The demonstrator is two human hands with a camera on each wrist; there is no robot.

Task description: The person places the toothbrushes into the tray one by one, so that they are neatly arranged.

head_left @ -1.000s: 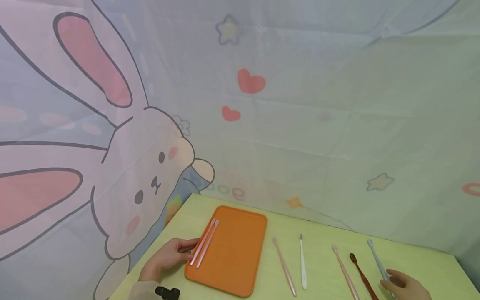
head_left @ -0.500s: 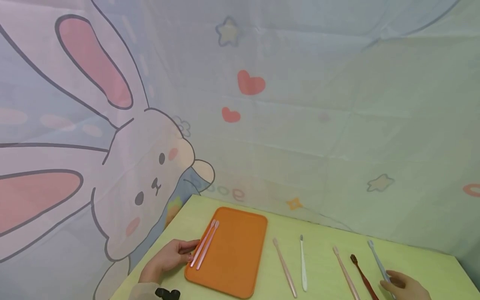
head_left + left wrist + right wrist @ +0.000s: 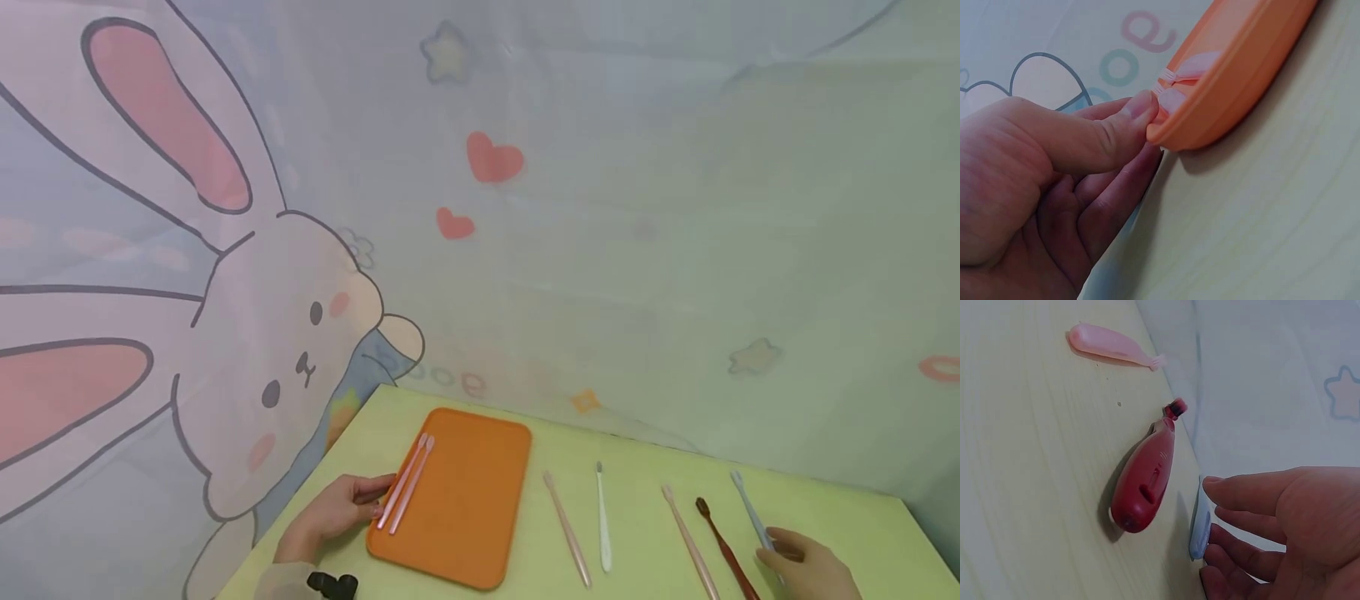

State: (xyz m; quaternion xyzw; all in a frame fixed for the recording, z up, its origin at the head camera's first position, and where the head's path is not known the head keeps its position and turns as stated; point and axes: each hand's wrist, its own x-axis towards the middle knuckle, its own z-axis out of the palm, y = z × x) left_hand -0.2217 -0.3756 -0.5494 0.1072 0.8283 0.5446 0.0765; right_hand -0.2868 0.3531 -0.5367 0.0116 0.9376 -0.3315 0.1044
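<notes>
My left hand (image 3: 337, 510) pinches the left rim of an orange tray (image 3: 472, 500), thumb on top and the other fingers below, as the left wrist view shows. Along that side of the tray lie two pink toothbrushes (image 3: 411, 496), side by side, near my thumb. At the far right, my right hand (image 3: 810, 562) is at the handle of a light blue toothbrush (image 3: 748, 507). In the right wrist view its relaxed fingertips (image 3: 1211, 482) are right at the blue toothbrush's handle, which lies along the table.
A dark red toothbrush (image 3: 726, 547) and a pale pink one lie left of my right hand. Closer to the tray are a beige toothbrush (image 3: 567, 533) and a white toothbrush (image 3: 603, 525). The green table (image 3: 637, 483) backs onto a printed cloth (image 3: 600, 250) with a rabbit.
The head view has shifted slightly, so everything appears a little higher and further left. Both hands stay at the tray and the blue toothbrush.
</notes>
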